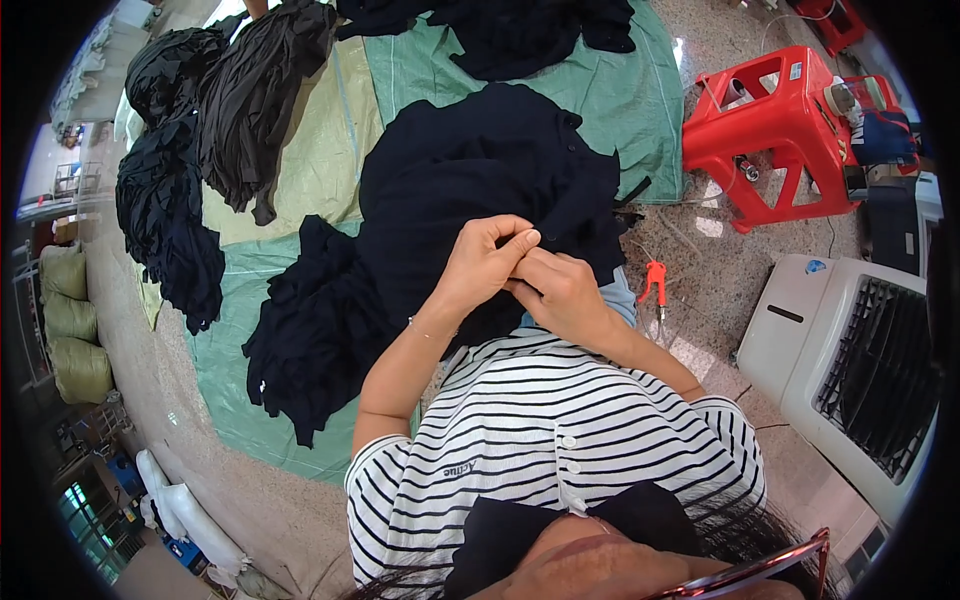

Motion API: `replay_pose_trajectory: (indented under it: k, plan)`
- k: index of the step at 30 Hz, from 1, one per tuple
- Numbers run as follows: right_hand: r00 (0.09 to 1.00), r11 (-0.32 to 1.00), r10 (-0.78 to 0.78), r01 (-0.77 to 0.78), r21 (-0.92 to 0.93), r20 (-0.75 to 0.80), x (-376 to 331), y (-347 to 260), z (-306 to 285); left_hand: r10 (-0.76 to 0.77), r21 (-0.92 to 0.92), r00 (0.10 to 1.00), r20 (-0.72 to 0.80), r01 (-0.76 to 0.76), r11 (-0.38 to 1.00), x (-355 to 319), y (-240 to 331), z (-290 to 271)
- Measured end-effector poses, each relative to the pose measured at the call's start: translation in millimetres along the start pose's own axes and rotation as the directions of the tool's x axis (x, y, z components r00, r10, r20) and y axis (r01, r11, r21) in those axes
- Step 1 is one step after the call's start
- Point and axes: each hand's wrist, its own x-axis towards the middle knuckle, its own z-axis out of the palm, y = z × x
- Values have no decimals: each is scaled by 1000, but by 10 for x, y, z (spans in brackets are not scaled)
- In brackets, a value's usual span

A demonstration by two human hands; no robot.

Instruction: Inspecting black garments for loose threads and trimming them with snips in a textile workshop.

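Note:
My left hand and my right hand meet in front of my body, fingertips pressed together. Both are closed in a pinch; whatever lies between the fingers is too small or hidden to make out. Right beneath them spreads a dark navy garment, rumpled, with small buttons along its right side. It covers the area in front of me and reaches toward my lap. Beside it on the left lies a heap of dark navy clothing.
Green sheeting lies under the clothes. More dark garments are piled at the far left. To the right stand a red plastic stool with items on top, a red air blow gun with a hose, and a white air cooler.

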Motion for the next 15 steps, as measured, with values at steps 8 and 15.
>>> replay_pose_trajectory:
  k: [8,15]
  plan:
    - [955,941,285,-295,163,83,1,103,-306,39,-308,991,-128,-77,948,0,-153,60]
    - [938,875,345,-336,348,38,-9,162,-318,-11,-488,991,-136,-57,871,-66,-66,21]
